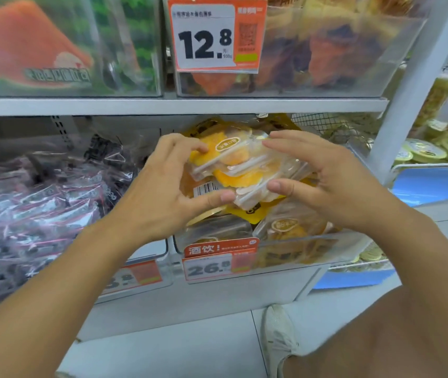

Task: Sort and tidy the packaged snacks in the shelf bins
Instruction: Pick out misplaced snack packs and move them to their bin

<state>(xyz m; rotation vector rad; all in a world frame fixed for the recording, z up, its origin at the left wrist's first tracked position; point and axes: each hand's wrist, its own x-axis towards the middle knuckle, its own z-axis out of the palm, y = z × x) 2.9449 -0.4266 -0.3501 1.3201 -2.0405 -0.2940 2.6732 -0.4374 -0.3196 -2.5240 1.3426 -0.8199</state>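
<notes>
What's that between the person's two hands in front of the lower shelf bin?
In the head view, a small stack of clear packets of yellow dried fruit lies between the left hand and the right hand, pinched from both sides above the clear bin.

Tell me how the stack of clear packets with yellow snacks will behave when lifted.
The packets probably slide on each other: glossy film, already fanned out. Likely light and a bit floppy, since both hands, left and right, hold them by the fingertips.

A stack of clear snack packets (244,170) with yellow-orange pieces sits tilted above the lower-right clear bin (312,249) of similar packets.
</notes>
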